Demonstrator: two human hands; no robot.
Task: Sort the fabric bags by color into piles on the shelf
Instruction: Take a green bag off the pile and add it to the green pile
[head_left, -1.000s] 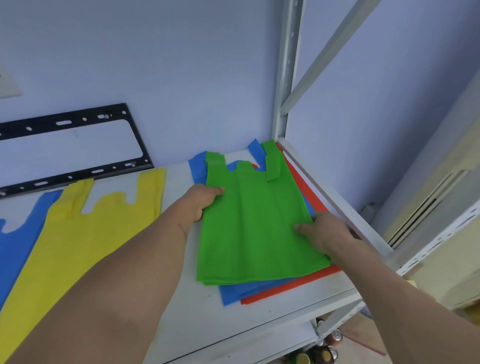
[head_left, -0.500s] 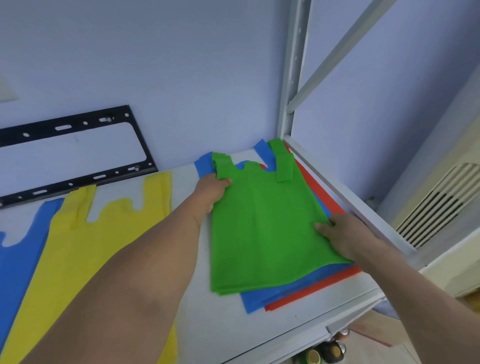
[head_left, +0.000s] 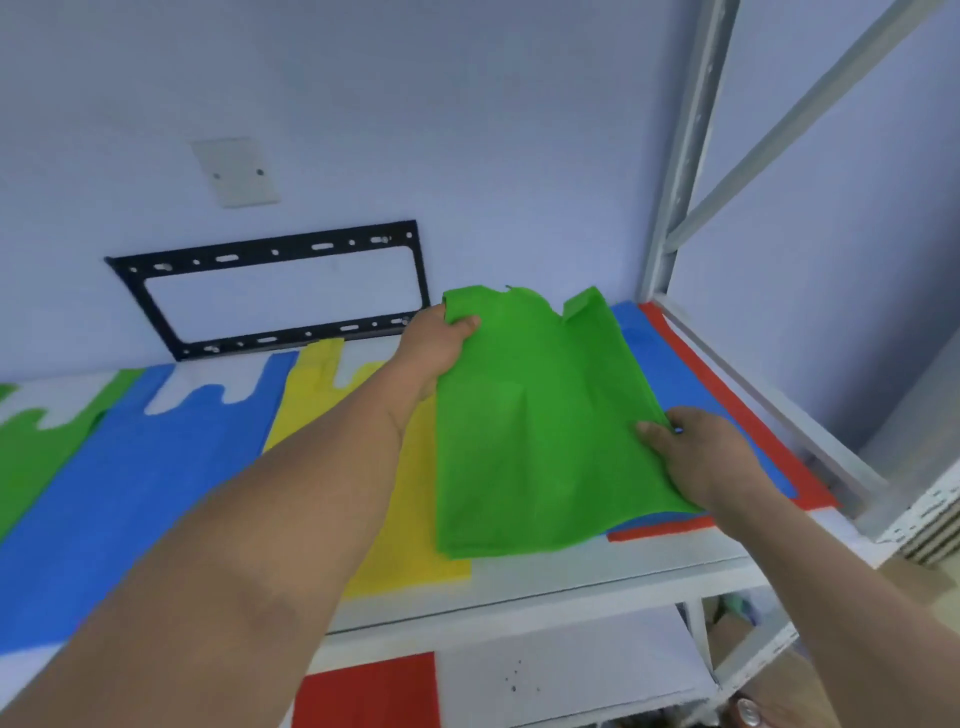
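Observation:
A green fabric bag is lifted off the white shelf, held at two points. My left hand grips its upper left handle. My right hand pinches its right edge. Under it at the right lie a blue bag on a red bag. To the left lie a yellow bag, a large blue bag and, at the far left, a green bag.
A black metal bracket leans against the wall behind the bags. The shelf's grey upright post and side rail bound the right end. A red bag lies on the lower shelf.
Both hands have lifted the green bag off the blue and red pile and carried it left, over the yellow bag's edge. My view has swung left, showing more piles.

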